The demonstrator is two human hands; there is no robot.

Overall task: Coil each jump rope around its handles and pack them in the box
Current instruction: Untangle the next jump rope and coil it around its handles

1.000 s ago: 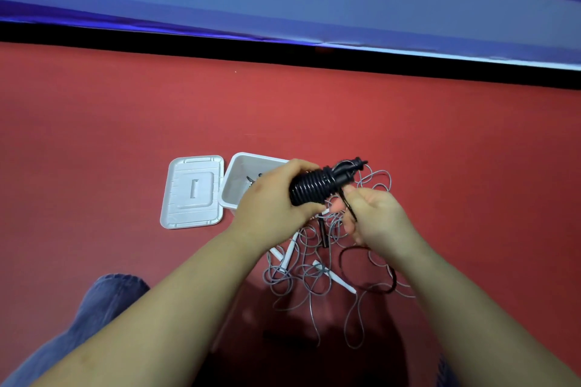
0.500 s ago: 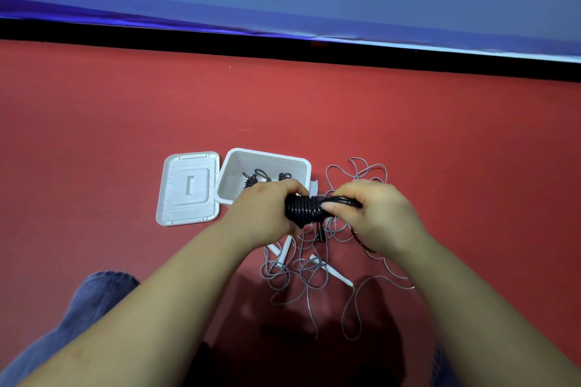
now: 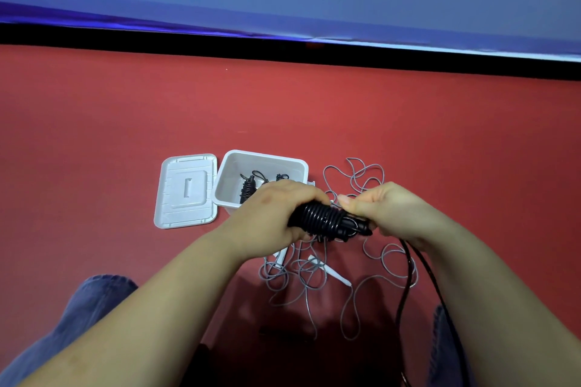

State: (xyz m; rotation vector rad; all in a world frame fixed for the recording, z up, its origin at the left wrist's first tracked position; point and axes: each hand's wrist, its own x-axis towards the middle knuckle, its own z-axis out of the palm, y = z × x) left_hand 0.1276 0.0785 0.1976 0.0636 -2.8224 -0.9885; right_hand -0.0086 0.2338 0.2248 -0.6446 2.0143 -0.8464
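Observation:
My left hand point(image 3: 273, 217) grips the handles of a black jump rope point(image 3: 323, 218), with many turns of rope coiled round them. My right hand point(image 3: 390, 214) pinches the black rope at the right end of the coil, and the loose tail point(image 3: 421, 264) hangs down to the lower right. The white box point(image 3: 226, 173) stands open just beyond my left hand, with coiled black ropes point(image 3: 248, 187) inside. A grey jump rope point(image 3: 301, 273) with white handles point(image 3: 330, 272) lies tangled on the red floor under my hands.
The box's white lid point(image 3: 187, 190) lies flat to the left of the box. My knees in blue jeans point(image 3: 91, 302) show at the lower left and lower right. A black strip and blue wall point(image 3: 283, 9) bound the red floor at the far side.
The coil has dropped from tilted-up to level and lower. My right hand moved over its right end, then out to the right, drawing the rope's tail taut toward the lower right.

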